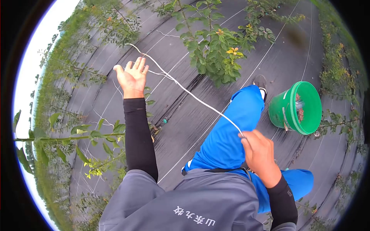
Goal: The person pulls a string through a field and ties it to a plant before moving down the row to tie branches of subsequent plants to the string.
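A long white cord [200, 101] runs diagonally from the upper left down to my right hand [259, 151]. The fingers of that hand are closed around its lower end. Farther up, thinner white strands branch off near the cord's upper part. My left hand [132, 78] is stretched out with its palm up and fingers spread, just left of those strands. It appears to hold nothing, though a strand passes close behind its fingers. A leafy young tree [214, 50] stands beyond the cord.
A green bucket [275, 109] with some reddish-brown material inside stands at the right, beside my shoe [260, 82]. Black ground cover [177, 131] spreads between rows of plants. A leafy branch [77, 138] juts in from the left, near my left arm.
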Motion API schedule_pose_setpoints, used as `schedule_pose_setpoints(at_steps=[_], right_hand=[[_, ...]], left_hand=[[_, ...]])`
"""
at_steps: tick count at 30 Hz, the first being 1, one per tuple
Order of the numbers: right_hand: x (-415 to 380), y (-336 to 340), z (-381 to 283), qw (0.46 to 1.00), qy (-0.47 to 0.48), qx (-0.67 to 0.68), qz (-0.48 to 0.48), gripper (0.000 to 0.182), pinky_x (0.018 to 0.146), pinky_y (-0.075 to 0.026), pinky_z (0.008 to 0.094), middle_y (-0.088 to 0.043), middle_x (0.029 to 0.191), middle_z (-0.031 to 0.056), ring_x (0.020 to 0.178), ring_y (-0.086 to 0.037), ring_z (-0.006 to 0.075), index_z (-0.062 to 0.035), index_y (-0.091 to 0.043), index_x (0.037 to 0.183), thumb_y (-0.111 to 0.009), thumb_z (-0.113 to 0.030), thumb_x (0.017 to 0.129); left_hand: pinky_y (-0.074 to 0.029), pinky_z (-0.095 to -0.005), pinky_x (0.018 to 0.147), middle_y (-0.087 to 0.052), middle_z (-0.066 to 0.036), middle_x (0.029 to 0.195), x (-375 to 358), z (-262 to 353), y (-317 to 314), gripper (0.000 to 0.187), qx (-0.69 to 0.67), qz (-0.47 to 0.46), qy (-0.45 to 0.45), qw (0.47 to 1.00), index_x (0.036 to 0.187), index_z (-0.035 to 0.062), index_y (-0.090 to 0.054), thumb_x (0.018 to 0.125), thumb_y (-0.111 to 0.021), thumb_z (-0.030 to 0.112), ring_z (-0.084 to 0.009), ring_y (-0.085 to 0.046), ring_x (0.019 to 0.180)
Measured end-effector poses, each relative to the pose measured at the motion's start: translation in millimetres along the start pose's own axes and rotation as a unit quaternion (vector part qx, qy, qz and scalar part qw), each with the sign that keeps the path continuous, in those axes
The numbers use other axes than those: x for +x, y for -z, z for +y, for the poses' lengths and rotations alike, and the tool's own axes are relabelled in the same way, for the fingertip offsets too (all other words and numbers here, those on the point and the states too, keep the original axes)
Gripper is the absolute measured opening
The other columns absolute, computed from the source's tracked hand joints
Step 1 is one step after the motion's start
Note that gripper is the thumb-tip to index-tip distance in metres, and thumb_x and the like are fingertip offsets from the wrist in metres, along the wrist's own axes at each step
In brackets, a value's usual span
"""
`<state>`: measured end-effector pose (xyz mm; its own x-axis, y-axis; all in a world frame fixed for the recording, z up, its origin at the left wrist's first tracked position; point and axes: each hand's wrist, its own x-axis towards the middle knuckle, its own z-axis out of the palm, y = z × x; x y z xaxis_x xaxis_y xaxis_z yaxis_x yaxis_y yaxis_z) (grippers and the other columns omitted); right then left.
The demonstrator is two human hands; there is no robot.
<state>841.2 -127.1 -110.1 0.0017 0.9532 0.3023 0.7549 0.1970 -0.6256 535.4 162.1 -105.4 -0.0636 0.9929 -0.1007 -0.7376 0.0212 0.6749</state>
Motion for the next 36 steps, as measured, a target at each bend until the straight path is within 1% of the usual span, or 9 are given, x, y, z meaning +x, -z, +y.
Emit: schedule_pose_setpoints(at_steps=[2, 4, 8, 13, 24, 26, 30, 34, 36], right_hand=[[76, -30, -16, 0.995, 0.056, 0.086, -0.015, 0.06, 0.083, -0.045, 0.0425, -0.053, 0.113, 0.0205, 0.098, -0.054, 0.0357, -0.0006, -0.04, 0.13, -0.065, -0.013, 0.077], [125, -59, -27, 0.989, 0.124, 0.008, 0.077, 0.07, 0.099, -0.034, 0.0445, -0.032, 0.135, 0.0319, 0.114, -0.042, 0.0426, 0.0038, -0.031, 0.134, -0.066, -0.016, 0.076], [91, -76, -35, 0.996, 0.051, 0.053, 0.057, 0.064, 0.096, -0.038, 0.0441, -0.039, 0.132, 0.0249, 0.113, -0.046, 0.0398, -0.0005, -0.037, 0.133, -0.064, -0.012, 0.077], [9, 7, 29, 0.996, -0.041, -0.056, 0.055, 0.047, 0.086, -0.044, 0.0421, -0.046, 0.123, 0.0208, 0.101, -0.054, 0.0335, -0.0021, -0.053, 0.118, -0.067, -0.01, 0.074], [-87, 192, 191, 0.915, -0.379, -0.12, 0.068, 0.035, 0.088, -0.045, 0.0412, -0.051, 0.117, 0.0185, 0.105, -0.054, 0.0362, -0.001, -0.055, 0.114, -0.06, -0.013, 0.081], [-100, 195, 230, 0.873, -0.454, -0.181, 0.012, 0.045, 0.092, -0.043, 0.042, -0.049, 0.122, 0.02, 0.112, -0.051, 0.0369, -0.0013, -0.049, 0.123, -0.06, -0.013, 0.082], [-113, 183, 308, 0.852, -0.481, -0.205, -0.007, 0.054, 0.096, -0.04, 0.0429, -0.043, 0.129, 0.0229, 0.117, -0.046, 0.0391, -0.0013, -0.039, 0.132, -0.059, -0.016, 0.084], [-117, 159, 380, 0.85, -0.451, -0.246, 0.115, 0.057, 0.103, -0.033, 0.0426, -0.032, 0.137, 0.0262, 0.125, -0.036, 0.0394, -0.0017, -0.031, 0.138, -0.054, -0.019, 0.088], [-119, 143, 404, 0.852, -0.444, -0.231, 0.151, 0.056, 0.106, -0.028, 0.0423, -0.03, 0.139, 0.0264, 0.129, -0.032, 0.0382, -0.0017, -0.031, 0.138, -0.052, -0.019, 0.089]], left_hand=[[-0.011, -0.0475, 0.112, -0.015, -0.02, 0.15, -1, -17, 36, 0.082, 0.052, 0.141, -0.053, 0.987, 0.145, 0.0068, 0.009, 0.091, -0.021, 0.061, -0.0338, -0.024, 0.136], [-0.015, -0.0455, 0.111, -0.019, -0.019, 0.149, -26, -62, 75, 0.076, 0.125, 0.185, 0.0, 0.975, 0.146, 0.0065, -0.001, 0.093, -0.023, 0.057, -0.0309, -0.028, 0.135], [-0.033, -0.0448, 0.101, -0.029, -0.02, 0.144, -101, -177, 179, 0.06, 0.231, 0.138, 0.246, 0.931, 0.141, 0.0044, -0.02, 0.094, -0.042, 0.035, -0.0327, -0.042, 0.125], [-0.042, -0.0401, 0.087, -0.047, -0.013, 0.126, -143, -212, 203, 0.057, 0.346, 0.132, 0.355, 0.859, 0.139, 0.0042, -0.026, 0.09, -0.049, 0.022, -0.0262, -0.054, 0.107], [-0.049, -0.0367, 0.077, -0.054, -0.011, 0.117, -23, -291, 143, 0.05, 0.438, -0.04, 0.356, 0.825, 0.134, 0.0025, -0.035, 0.088, -0.051, 0.013, -0.0247, -0.058, 0.1], [-0.052, -0.0365, 0.079, -0.058, -0.013, 0.112, 8, -331, 164, 0.041, 0.247, -0.1, 0.447, 0.854, 0.128, 0.0006, -0.043, 0.09, -0.049, 0.016, -0.0256, -0.06, 0.098], [-0.049, -0.0353, 0.085, -0.059, -0.012, 0.114, -20, -369, 68, 0.041, 0.604, -0.157, 0.264, 0.735, 0.127, 0.0031, -0.047, 0.093, -0.048, 0.028, -0.0206, -0.06, 0.099], [-0.045, -0.0335, 0.09, -0.058, -0.011, 0.116, -4, -423, 36, 0.042, 0.529, -0.091, 0.374, 0.756, 0.128, 0.0036, -0.047, 0.094, -0.047, 0.029, -0.0189, -0.057, 0.105], [-0.041, -0.0352, 0.097, -0.054, -0.012, 0.124, -2, -438, 22, 0.042, 0.506, -0.171, 0.383, 0.754, 0.131, 0.004, -0.043, 0.097, -0.042, 0.028, -0.0226, -0.052, 0.114]])
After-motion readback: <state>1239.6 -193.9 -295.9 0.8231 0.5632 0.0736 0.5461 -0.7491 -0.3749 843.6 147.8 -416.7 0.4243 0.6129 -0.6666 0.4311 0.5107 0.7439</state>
